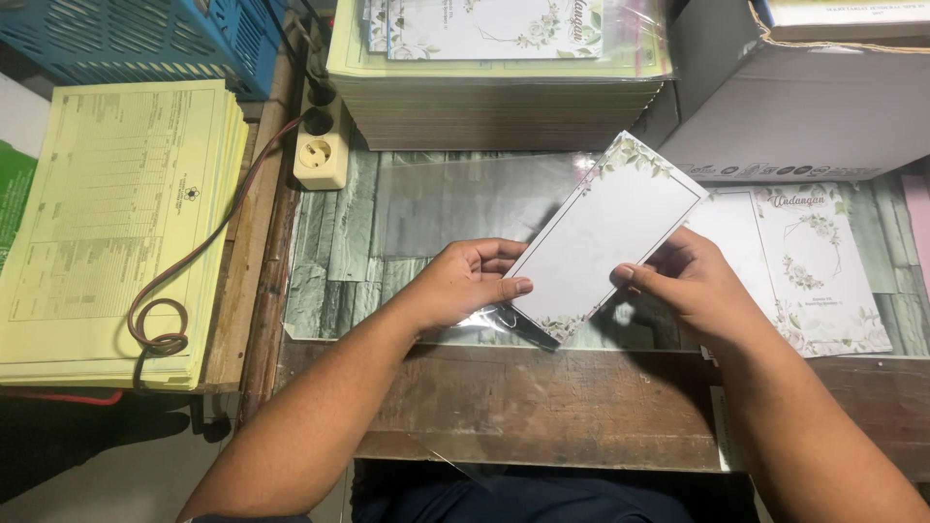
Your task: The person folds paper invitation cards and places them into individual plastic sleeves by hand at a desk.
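White and leaf-bordered, the card point(603, 237) tilted above the stone-patterned table point(339, 252), between both hands. The left hand point(463, 281) pinched its lower edge together with what seemed a clear plastic sleeve point(504, 320); the right hand point(690, 281) pinched its right edge.

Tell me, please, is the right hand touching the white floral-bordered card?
Touching. The head view shows the right hand with its thumb pressed on the right edge of the white floral-bordered card, while the left hand pinches the opposite edge.
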